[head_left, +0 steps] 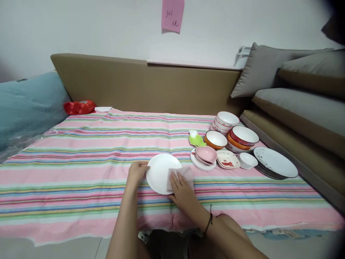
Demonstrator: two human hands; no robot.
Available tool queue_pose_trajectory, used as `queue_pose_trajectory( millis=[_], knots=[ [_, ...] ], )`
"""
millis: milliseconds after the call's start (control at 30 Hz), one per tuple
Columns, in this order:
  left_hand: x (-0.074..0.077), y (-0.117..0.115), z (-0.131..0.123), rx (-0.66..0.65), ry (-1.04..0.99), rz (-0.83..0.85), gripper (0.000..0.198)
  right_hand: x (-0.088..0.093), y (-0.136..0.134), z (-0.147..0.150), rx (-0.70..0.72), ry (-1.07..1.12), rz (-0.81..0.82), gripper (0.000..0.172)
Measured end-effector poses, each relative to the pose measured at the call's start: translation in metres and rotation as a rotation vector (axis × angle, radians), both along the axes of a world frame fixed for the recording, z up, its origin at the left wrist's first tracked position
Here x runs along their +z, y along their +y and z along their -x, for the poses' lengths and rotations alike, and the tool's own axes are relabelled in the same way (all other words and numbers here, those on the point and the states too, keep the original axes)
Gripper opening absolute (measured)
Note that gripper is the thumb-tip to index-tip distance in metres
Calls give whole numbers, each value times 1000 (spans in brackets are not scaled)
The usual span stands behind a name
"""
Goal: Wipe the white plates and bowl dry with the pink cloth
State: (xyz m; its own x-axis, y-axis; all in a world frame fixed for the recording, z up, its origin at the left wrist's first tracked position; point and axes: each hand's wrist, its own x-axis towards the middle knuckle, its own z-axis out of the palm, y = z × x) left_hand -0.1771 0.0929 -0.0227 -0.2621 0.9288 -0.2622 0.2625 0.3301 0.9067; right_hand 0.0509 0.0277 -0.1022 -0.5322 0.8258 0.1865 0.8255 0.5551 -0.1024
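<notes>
A round white plate is held tilted above the striped cloth, near its front edge. My left hand grips the plate's left rim, fingers closed on it. Over the plate's right side lies a pale pink cloth, pressed down by the fingers of my right hand. The thumb of that hand is at the plate's lower edge, so plate and cloth are pinched together. A black cord circles my right wrist.
Right of the plate stand pink bowls, a leaf-shaped green dish, stacked bowls, small white bowls and large plates. Cushions line the right side; a red bundle lies at the back left.
</notes>
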Motion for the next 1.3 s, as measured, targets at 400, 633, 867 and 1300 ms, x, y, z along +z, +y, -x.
queue_pose_trajectory(
  millis=[400, 633, 867, 1300],
  knots=[
    [5, -13, -48, 258, -623, 65, 23, 27, 27, 48, 143, 224, -211, 44],
    [17, -10, -13, 290, -620, 145, 17, 0, 30, 41, 27, 214, -229, 48],
    [22, -15, -20, 359, -667, -64, 38, 92, 48, 28, 46, 828, 48, 29],
    [34, -27, -35, 172, -803, -306, 59, 87, 69, 3, -489, 1664, 512, 56]
  ],
)
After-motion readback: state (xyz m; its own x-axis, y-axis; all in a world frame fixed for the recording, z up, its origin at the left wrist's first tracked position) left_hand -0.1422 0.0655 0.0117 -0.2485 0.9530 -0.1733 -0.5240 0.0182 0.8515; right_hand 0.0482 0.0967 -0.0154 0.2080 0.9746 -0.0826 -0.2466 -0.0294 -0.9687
